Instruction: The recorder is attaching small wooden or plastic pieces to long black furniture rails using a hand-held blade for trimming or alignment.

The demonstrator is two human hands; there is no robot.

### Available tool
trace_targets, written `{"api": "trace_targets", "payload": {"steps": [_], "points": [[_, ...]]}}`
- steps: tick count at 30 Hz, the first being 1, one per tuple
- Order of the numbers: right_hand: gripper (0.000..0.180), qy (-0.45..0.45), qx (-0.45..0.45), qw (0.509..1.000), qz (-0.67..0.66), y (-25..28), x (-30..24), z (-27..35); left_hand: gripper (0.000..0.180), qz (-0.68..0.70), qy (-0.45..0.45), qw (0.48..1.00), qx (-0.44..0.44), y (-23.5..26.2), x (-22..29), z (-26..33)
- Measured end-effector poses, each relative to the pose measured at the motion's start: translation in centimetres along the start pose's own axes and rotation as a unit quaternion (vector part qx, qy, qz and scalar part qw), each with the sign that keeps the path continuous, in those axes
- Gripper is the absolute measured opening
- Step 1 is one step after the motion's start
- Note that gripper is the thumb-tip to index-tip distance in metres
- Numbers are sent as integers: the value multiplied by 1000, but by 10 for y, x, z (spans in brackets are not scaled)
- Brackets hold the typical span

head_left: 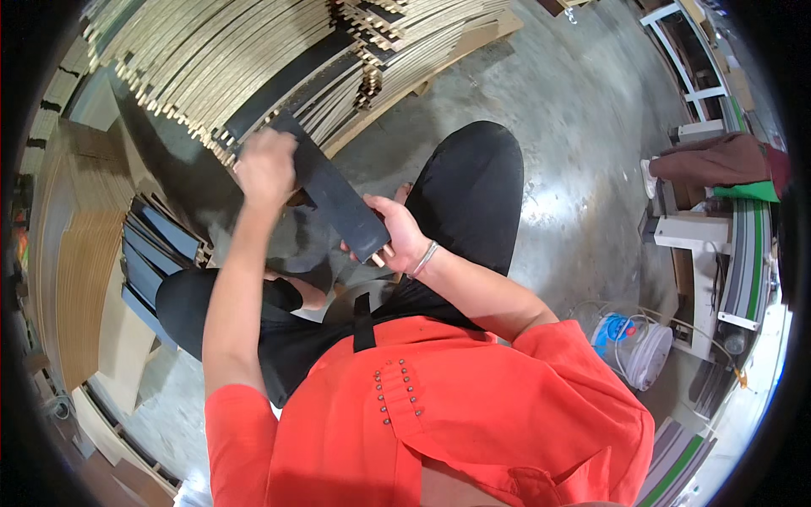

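Observation:
A narrow dark board slants across the space above my knees. Its near end lies in my right hand, whose fingers wrap round the edge from below. Pale wooden dowels stick out of that end, next to my palm. My left hand is closed beside the far end of the board, and it is slightly blurred. Whatever its fingers grip is hidden. Just beyond it stands a large stack of panels, with pale dowels jutting from the panel ends.
At the left are tall brown sheets and a bundle of dark boards. A white bucket with a hose stands on the grey concrete floor at the right. Another person's legs show at the far right, near white machinery.

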State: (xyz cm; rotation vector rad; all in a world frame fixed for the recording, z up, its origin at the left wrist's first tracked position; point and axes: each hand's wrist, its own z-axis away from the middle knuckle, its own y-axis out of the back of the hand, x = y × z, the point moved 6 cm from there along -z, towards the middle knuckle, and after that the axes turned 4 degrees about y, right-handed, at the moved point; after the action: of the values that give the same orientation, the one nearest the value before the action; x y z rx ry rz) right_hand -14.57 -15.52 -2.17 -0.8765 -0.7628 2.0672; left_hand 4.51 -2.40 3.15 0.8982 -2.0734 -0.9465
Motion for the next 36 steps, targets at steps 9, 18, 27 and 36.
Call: {"api": "trace_targets", "payload": {"steps": [9,18,27,36], "points": [[35,34,26,999,-6,10,-17,1,5,93,-195,972,-94,23,108,53],[36,21,21,999,-21,16,-18,-5,6,38,-127,990,-54,-8,54,10],[50,20,22,996,-85,3,-21,0,9,16,-102,993,-65,10,70,19],[69,-9,-100,994,-51,-14,-24,4,4,364,127,898,-211,50,111,65]]}}
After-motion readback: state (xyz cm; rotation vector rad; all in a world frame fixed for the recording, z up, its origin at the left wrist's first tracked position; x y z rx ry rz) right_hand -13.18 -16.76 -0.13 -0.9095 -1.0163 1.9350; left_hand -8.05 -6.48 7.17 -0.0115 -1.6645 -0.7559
